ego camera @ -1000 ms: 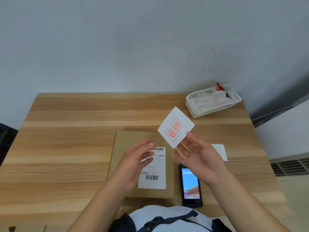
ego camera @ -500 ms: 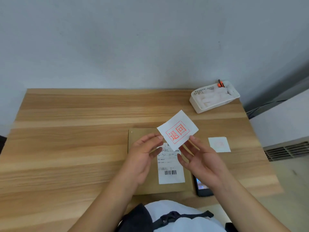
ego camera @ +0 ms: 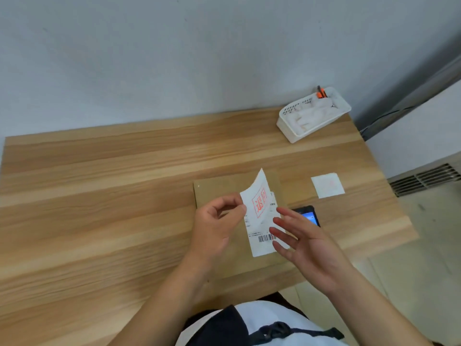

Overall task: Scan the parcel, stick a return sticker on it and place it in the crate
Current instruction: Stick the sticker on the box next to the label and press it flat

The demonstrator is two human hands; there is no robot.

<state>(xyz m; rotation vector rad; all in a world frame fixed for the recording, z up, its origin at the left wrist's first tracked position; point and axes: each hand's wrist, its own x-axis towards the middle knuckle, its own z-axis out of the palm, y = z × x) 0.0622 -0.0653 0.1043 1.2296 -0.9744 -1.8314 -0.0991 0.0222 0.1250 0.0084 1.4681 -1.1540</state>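
Phone (ego camera: 308,216): mostly hidden behind right hand (ego camera: 306,248), only top corner shows. Shipping label (ego camera: 262,236) print too small to read, upper part covered by return sticker (ego camera: 258,198). Basket (ego camera: 314,113) contents blurred. Second sticker (ego camera: 327,185) print too faint.

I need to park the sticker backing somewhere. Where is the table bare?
Bare: the wide table stretch left of the parcel, and the strip between parcel and white basket. Crowded: right of the parcel, with the phone and loose paper square.
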